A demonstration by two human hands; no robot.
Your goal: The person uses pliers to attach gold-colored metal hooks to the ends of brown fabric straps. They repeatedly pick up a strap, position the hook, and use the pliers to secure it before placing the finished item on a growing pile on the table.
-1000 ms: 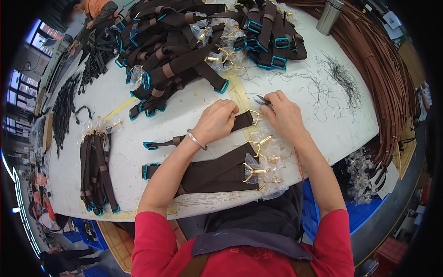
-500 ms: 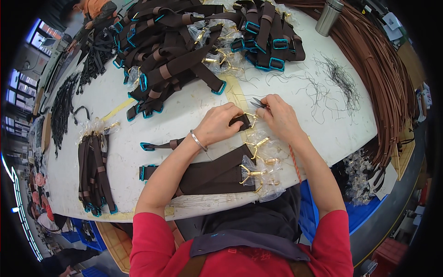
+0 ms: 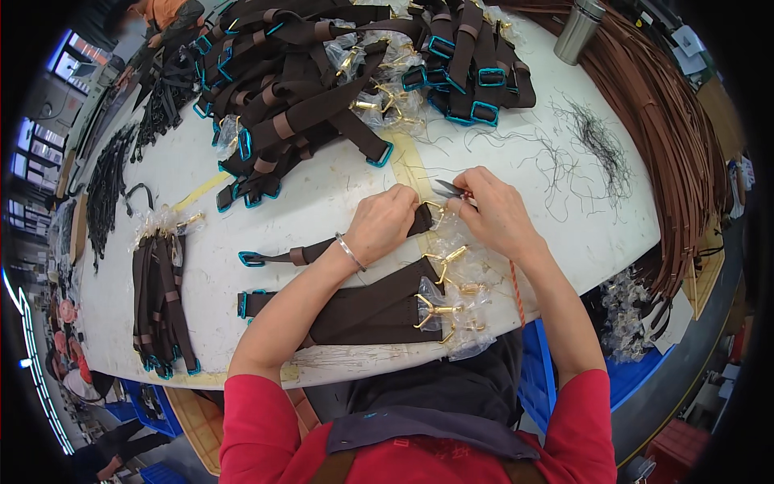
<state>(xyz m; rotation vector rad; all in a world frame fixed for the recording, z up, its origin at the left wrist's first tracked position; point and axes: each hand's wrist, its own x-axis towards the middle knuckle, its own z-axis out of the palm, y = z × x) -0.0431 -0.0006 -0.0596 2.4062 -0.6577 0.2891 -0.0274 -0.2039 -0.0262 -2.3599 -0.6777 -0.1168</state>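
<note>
My left hand is closed around the upper end of a dark brown webbing strap, close to its gold metal hook. The strap runs left beneath my wrist to a blue-green buckle. Small dark-bladed thread snips are in my right hand, blades pointing left just above the hook. An orange cord hangs below my right wrist. Nearer me lie flat stacked brown straps, with gold hooks in clear plastic at their right ends.
A large heap of buckled straps covers the far table. A bundle of straps lies at left. Loose threads, a steel flask and long brown strips are at right. Blue crates stand below the table edge.
My left hand has shifted slightly left, its fingers curling further over the strap. The snips have dropped a little and moved slightly left in my right hand.
</note>
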